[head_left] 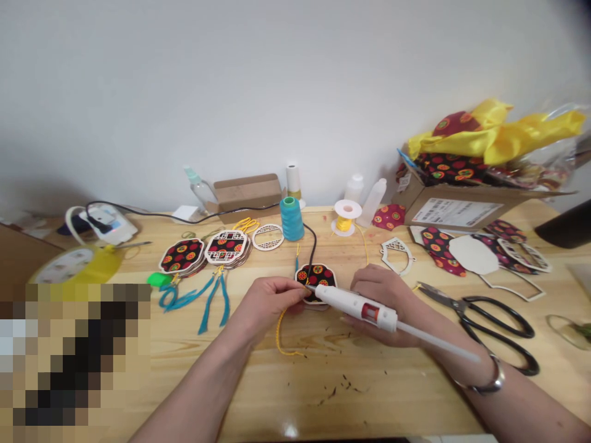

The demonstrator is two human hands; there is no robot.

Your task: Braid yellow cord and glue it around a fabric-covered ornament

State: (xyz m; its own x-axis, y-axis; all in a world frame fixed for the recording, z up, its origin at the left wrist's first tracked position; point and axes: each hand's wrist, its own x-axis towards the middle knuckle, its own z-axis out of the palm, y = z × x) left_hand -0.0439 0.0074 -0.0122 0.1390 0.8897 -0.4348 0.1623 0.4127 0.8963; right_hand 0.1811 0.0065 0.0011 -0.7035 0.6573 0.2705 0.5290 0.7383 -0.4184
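A small ornament point(323, 274) with dark fabric, red and orange circles and a pale edge lies at the middle of the table. My left hand point(272, 303) pinches its left edge, where a yellow cord point(278, 335) curves down onto the wood. My right hand point(388, 301) is wrapped round a white glue gun point(351, 301) with a clear glue stick out of its back. The gun's tip touches or nearly touches the fabric beside my left fingertips. A black cable passes behind the ornament.
Finished-looking ornaments point(226, 247) with teal tassels lie left. Behind stand a teal thread cone point(292, 220) and a yellow cord spool point(345, 216). Black-handled scissors point(462, 306), fabric pieces point(436, 246) and a full cardboard box point(455, 206) are at right.
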